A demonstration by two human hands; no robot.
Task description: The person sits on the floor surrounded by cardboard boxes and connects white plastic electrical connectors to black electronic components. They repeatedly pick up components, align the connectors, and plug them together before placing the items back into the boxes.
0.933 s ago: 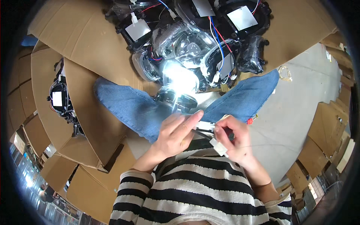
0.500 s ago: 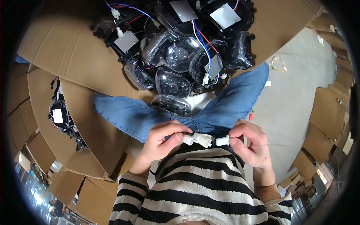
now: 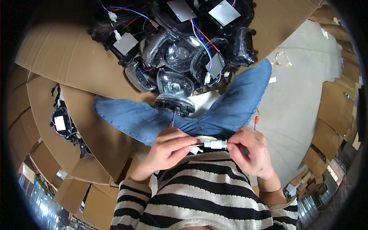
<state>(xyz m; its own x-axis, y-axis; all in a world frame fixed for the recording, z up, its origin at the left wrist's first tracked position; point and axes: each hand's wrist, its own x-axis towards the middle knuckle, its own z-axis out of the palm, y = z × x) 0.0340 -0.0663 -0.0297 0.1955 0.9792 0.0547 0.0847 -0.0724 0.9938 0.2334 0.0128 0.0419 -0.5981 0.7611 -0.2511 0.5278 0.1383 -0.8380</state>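
Note:
In front of my striped top, my left hand (image 3: pixel 172 148) is closed in a pinch by a white wire connector (image 3: pixel 212 144). Another white connector (image 3: pixel 196 149) hangs just under those fingertips. From the other side my right hand (image 3: pixel 251 151) pinches the right end of the first connector, where two white plastic parts now meet in one line. A headlight unit (image 3: pixel 174 104) with a clear lens and black housing lies between my thighs; red and blue wires run from it toward my left hand.
Beyond my knees a large cardboard sheet (image 3: pixel 76 61) bears several wrapped headlight units (image 3: pixel 178 53) with wires and white plugs. An open carton (image 3: pixel 90 134) at left holds another black lamp unit (image 3: pixel 63 122). Flattened cardboard (image 3: pixel 329 111) stands at right, past the grey floor (image 3: pixel 295 88).
My right hand has moved left, and the white connector parts that were apart now meet. The headlight on my lap has tilted, showing more black housing and its wires.

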